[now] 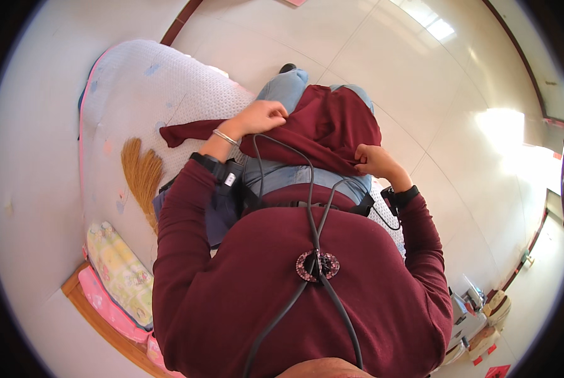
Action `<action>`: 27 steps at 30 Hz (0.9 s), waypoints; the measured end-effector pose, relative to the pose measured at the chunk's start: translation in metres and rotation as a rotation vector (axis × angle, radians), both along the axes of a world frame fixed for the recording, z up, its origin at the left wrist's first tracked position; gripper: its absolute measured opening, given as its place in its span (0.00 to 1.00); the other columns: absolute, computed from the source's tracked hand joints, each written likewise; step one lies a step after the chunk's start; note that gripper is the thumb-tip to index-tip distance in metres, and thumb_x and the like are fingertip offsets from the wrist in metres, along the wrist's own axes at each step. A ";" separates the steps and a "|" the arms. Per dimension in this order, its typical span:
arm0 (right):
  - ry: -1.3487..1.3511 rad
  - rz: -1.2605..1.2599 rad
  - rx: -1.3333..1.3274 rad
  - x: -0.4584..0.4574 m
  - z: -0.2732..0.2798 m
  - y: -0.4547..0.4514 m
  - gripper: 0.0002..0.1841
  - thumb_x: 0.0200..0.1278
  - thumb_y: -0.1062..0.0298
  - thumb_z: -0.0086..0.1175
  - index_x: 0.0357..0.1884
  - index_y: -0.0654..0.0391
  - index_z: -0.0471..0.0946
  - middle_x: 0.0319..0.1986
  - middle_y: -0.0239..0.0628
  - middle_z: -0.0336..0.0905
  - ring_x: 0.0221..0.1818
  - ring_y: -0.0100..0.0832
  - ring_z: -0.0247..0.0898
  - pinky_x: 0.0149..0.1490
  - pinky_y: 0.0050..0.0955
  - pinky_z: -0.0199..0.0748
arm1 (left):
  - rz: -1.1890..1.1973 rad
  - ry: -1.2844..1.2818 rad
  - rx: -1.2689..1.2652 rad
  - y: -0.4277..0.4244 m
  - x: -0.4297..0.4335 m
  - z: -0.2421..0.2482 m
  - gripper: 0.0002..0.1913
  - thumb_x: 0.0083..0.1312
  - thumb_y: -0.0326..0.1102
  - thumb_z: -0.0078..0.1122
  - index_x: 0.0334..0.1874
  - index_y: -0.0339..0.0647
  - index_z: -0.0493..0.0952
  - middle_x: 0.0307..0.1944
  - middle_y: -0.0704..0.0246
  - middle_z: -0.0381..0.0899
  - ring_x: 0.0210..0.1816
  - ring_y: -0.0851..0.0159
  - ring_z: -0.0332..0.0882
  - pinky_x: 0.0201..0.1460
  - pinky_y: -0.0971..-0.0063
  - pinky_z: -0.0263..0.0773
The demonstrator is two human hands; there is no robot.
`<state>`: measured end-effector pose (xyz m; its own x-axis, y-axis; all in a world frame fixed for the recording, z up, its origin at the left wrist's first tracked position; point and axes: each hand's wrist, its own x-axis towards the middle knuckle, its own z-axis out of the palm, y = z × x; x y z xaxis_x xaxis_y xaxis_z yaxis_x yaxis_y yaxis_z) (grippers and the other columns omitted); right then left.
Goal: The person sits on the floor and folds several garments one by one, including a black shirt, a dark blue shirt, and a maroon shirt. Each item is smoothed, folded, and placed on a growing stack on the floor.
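Observation:
A maroon long-sleeved garment [329, 118] lies across my jeans-clad thighs, one sleeve stretching left over the bed. My left hand [268, 115], with a silver bangle at the wrist, is on the garment's upper left part, its fingers curled over the cloth; whether they pinch it is hard to tell. On the right, my right hand [369, 159] grips the garment's near right edge between thumb and fingers. Dark cables [312, 189] run from my chest over my lap, one looping up to the cloth near my left hand.
I sit on a bed with a pale patterned cover [135, 90]. A straw hand broom [142, 175] lies on it at the left, near a folded yellow floral item [121, 274] and a wooden headboard [102, 330]. Cases and bags [471, 321] stand on the floor at the lower right.

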<state>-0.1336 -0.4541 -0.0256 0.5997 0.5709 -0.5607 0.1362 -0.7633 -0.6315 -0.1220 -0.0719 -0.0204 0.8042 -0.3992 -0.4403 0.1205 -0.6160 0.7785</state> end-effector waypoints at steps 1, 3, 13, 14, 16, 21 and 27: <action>-0.091 0.054 0.008 -0.001 -0.002 -0.005 0.12 0.50 0.67 0.62 0.36 0.58 0.76 0.30 0.38 0.79 0.35 0.39 0.76 0.39 0.35 0.72 | -0.090 0.010 -0.039 -0.017 0.003 -0.001 0.16 0.60 0.38 0.63 0.48 0.39 0.77 0.42 0.61 0.81 0.44 0.61 0.80 0.47 0.70 0.74; -0.263 0.165 -0.007 -0.003 -0.003 -0.012 0.08 0.55 0.67 0.60 0.33 0.59 0.76 0.29 0.36 0.78 0.34 0.34 0.75 0.39 0.32 0.71 | -0.326 -0.180 0.081 -0.034 0.004 -0.001 0.20 0.56 0.42 0.66 0.49 0.42 0.78 0.38 0.61 0.78 0.42 0.58 0.77 0.47 0.68 0.72; 0.013 -0.383 0.779 0.069 0.105 0.047 0.08 0.70 0.67 0.51 0.36 0.61 0.76 0.28 0.20 0.70 0.33 0.13 0.62 0.39 0.16 0.63 | -0.143 -0.128 -0.431 -0.073 0.012 0.064 0.38 0.58 0.41 0.68 0.69 0.37 0.61 0.62 0.62 0.68 0.62 0.65 0.66 0.65 0.70 0.63; 0.024 -0.325 0.822 0.076 0.123 0.055 0.09 0.70 0.67 0.52 0.36 0.62 0.76 0.28 0.21 0.71 0.33 0.13 0.63 0.40 0.17 0.65 | -0.027 0.069 -0.590 -0.080 0.019 0.076 0.32 0.62 0.40 0.65 0.66 0.35 0.65 0.57 0.65 0.72 0.57 0.69 0.69 0.60 0.74 0.66; -0.060 -0.211 0.855 0.092 0.157 0.064 0.08 0.69 0.67 0.54 0.36 0.62 0.77 0.29 0.23 0.74 0.34 0.14 0.66 0.41 0.18 0.68 | 0.156 0.226 -0.709 -0.083 0.029 0.104 0.18 0.71 0.38 0.56 0.56 0.33 0.75 0.43 0.75 0.80 0.43 0.79 0.74 0.50 0.84 0.70; -0.303 -0.183 0.659 0.120 0.211 0.060 0.06 0.67 0.70 0.54 0.39 0.62 0.77 0.31 0.23 0.74 0.34 0.16 0.65 0.40 0.18 0.66 | 0.348 -0.066 -0.805 -0.036 0.066 0.189 0.13 0.73 0.37 0.52 0.47 0.36 0.80 0.40 0.80 0.80 0.42 0.83 0.73 0.48 0.86 0.69; -0.369 -0.246 0.808 0.156 0.250 0.060 0.12 0.70 0.61 0.51 0.38 0.60 0.78 0.27 0.21 0.69 0.31 0.13 0.59 0.35 0.15 0.58 | 0.325 -0.517 -0.514 -0.008 0.094 0.259 0.15 0.72 0.40 0.54 0.48 0.35 0.80 0.34 0.83 0.76 0.39 0.84 0.68 0.44 0.88 0.65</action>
<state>0.0229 -0.3943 0.2243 0.8176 0.5386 0.2037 0.3272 -0.1435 -0.9340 -0.0284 -0.0798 0.2387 0.9673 -0.1616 0.1956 -0.2213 -0.1607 0.9619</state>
